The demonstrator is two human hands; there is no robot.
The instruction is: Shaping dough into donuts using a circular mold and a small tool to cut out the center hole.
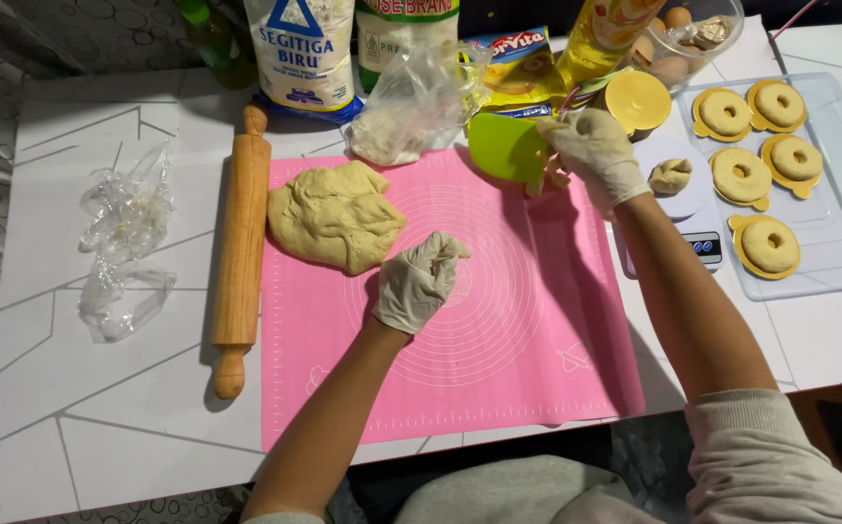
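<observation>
White tabletop carries your pink mat (499, 359). Your right hand (594, 150) grips the green scraper (506, 147) near the small dough piece (671, 176); your left hand (418, 281) looks loosely curled, perhaps empty, beside the dough mass (336, 215).

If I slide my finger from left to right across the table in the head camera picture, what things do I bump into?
Crumpled clear plastic wrap → wooden rolling pin → big lump of beige dough → left hand in a white glove → green plastic scraper → right hand in a white glove → small dough piece → clear tray of ring-shaped dough.
</observation>
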